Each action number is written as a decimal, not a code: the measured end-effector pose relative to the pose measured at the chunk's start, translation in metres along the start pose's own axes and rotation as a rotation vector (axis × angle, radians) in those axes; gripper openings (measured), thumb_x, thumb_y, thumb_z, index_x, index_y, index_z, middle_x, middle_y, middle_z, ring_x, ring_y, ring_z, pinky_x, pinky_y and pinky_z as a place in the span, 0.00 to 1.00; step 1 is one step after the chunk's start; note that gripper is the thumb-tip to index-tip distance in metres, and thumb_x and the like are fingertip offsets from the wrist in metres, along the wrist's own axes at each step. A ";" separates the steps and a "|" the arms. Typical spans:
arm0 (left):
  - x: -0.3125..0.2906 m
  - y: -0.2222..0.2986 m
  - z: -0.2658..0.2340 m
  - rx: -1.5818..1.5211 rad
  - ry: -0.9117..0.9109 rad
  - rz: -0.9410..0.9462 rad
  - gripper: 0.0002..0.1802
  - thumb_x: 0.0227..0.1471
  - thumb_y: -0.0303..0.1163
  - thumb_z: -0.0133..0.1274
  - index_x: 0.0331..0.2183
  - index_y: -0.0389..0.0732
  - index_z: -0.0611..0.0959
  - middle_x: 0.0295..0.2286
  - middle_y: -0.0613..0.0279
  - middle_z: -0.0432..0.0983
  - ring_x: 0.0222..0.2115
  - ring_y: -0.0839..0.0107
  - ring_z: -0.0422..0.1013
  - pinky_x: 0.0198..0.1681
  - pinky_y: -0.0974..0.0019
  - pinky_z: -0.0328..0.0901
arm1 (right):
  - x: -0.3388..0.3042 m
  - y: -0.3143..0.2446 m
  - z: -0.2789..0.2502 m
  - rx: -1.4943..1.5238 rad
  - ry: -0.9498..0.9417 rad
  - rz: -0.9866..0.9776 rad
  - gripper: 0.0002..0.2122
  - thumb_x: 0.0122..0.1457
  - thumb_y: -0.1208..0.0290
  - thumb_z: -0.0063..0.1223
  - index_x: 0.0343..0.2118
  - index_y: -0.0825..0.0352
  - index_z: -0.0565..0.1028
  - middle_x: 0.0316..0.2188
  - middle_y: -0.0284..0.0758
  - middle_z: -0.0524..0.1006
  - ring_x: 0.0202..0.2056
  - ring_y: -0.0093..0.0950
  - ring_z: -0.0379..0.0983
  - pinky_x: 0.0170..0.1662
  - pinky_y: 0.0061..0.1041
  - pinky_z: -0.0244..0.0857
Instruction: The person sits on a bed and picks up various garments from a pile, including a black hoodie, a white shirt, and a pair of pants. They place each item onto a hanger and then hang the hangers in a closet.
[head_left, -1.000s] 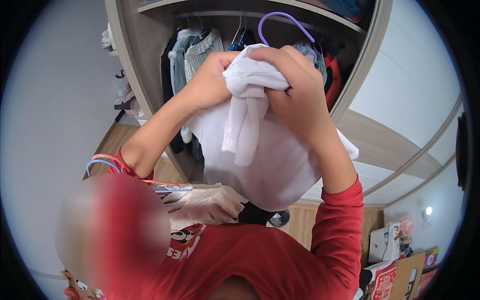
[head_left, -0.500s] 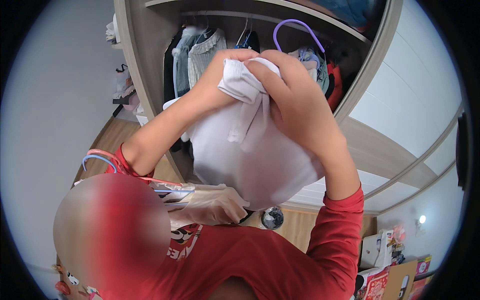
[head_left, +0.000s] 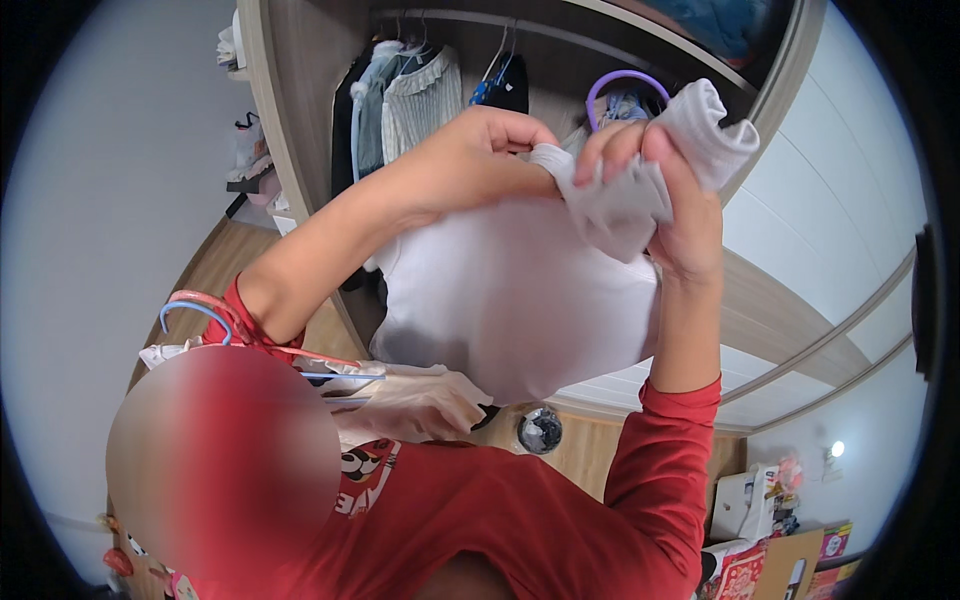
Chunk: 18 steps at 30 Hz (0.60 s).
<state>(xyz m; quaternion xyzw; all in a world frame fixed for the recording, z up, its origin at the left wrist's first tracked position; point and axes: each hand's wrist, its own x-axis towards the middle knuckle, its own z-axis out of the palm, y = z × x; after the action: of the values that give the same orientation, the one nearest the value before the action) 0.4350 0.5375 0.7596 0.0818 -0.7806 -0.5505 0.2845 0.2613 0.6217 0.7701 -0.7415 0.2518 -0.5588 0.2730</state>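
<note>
We grip a white garment (head_left: 510, 300), left hand (head_left: 480, 160) fingers closed on its edge, right hand (head_left: 665, 190) fingers bunching cloth, purple hanger (head_left: 625, 85) just behind.

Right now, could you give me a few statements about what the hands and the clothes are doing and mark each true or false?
1. Both hands grip a white garment. True.
2. The right hand is empty. False: it clutches a bunched part of the garment.
3. A purple hanger shows behind the hands. True.
4. The wardrobe holds no clothes. False: several hanging clothes are on its rail.
5. The left hand pinches the fabric near the right hand. True.
</note>
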 end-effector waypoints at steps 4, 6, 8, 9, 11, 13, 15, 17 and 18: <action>0.000 -0.004 -0.006 -0.261 -0.068 -0.013 0.09 0.42 0.27 0.50 0.31 0.38 0.74 0.28 0.66 0.72 0.29 0.81 0.68 0.35 0.78 0.61 | 0.000 0.004 0.011 -0.377 -0.108 -0.353 0.09 0.42 0.83 0.50 0.29 0.68 0.69 0.25 0.32 0.69 0.25 0.25 0.67 0.29 0.21 0.61; 0.002 -0.003 -0.010 -0.209 -0.060 0.021 0.10 0.42 0.28 0.50 0.31 0.37 0.73 0.28 0.66 0.71 0.30 0.80 0.67 0.36 0.78 0.60 | -0.004 -0.003 0.018 -0.616 -0.086 -0.397 0.15 0.37 0.85 0.51 0.32 0.64 0.70 0.29 0.34 0.68 0.25 0.29 0.68 0.29 0.22 0.63; 0.001 0.000 -0.008 -0.196 -0.032 0.053 0.10 0.43 0.30 0.50 0.31 0.38 0.73 0.28 0.66 0.71 0.30 0.80 0.67 0.37 0.78 0.59 | -0.007 -0.003 0.025 -0.920 0.062 -0.384 0.16 0.36 0.83 0.54 0.32 0.64 0.70 0.31 0.35 0.68 0.29 0.29 0.67 0.31 0.21 0.63; -0.002 0.004 -0.003 -0.209 -0.007 0.068 0.10 0.43 0.31 0.50 0.31 0.38 0.73 0.27 0.66 0.71 0.31 0.80 0.67 0.37 0.78 0.59 | -0.007 -0.002 0.029 -1.073 0.140 -0.374 0.16 0.36 0.82 0.55 0.32 0.63 0.70 0.32 0.36 0.68 0.31 0.29 0.66 0.32 0.21 0.63; -0.004 0.006 -0.003 -0.219 0.014 0.092 0.11 0.45 0.35 0.49 0.31 0.39 0.74 0.28 0.67 0.71 0.31 0.80 0.66 0.37 0.77 0.58 | -0.006 0.006 0.035 -1.164 0.323 -0.437 0.19 0.34 0.82 0.56 0.34 0.62 0.71 0.31 0.36 0.67 0.31 0.30 0.67 0.31 0.21 0.64; -0.004 0.002 -0.009 -0.209 0.006 0.110 0.13 0.47 0.39 0.48 0.32 0.40 0.74 0.28 0.67 0.71 0.32 0.81 0.66 0.38 0.76 0.58 | -0.004 0.013 0.040 -1.211 0.467 -0.500 0.20 0.34 0.82 0.56 0.35 0.61 0.71 0.31 0.35 0.66 0.31 0.29 0.67 0.30 0.20 0.63; -0.002 -0.002 -0.012 -0.232 0.102 0.079 0.16 0.47 0.44 0.48 0.26 0.40 0.76 0.24 0.68 0.69 0.26 0.82 0.61 0.30 0.78 0.56 | 0.003 0.022 0.038 -1.178 0.517 -0.685 0.14 0.36 0.82 0.55 0.29 0.64 0.70 0.31 0.35 0.65 0.30 0.29 0.67 0.29 0.19 0.62; -0.001 -0.006 -0.012 -0.273 0.135 0.061 0.18 0.48 0.47 0.46 0.26 0.40 0.76 0.24 0.69 0.68 0.24 0.82 0.61 0.29 0.78 0.56 | 0.011 0.038 0.031 -1.008 0.541 -0.922 0.11 0.37 0.82 0.52 0.26 0.63 0.70 0.32 0.35 0.65 0.28 0.29 0.67 0.27 0.19 0.61; -0.001 -0.008 -0.008 -0.303 0.119 0.059 0.19 0.50 0.47 0.44 0.29 0.40 0.75 0.25 0.69 0.69 0.26 0.82 0.62 0.32 0.76 0.57 | 0.012 0.036 0.036 -0.941 0.483 -0.934 0.08 0.36 0.82 0.52 0.22 0.65 0.68 0.31 0.35 0.65 0.31 0.31 0.67 0.31 0.22 0.61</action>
<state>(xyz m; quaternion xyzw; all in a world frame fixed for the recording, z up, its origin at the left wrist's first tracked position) 0.4383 0.5287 0.7538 0.0473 -0.6725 -0.6475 0.3554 0.2962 0.5916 0.7454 -0.6666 0.1757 -0.5981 -0.4088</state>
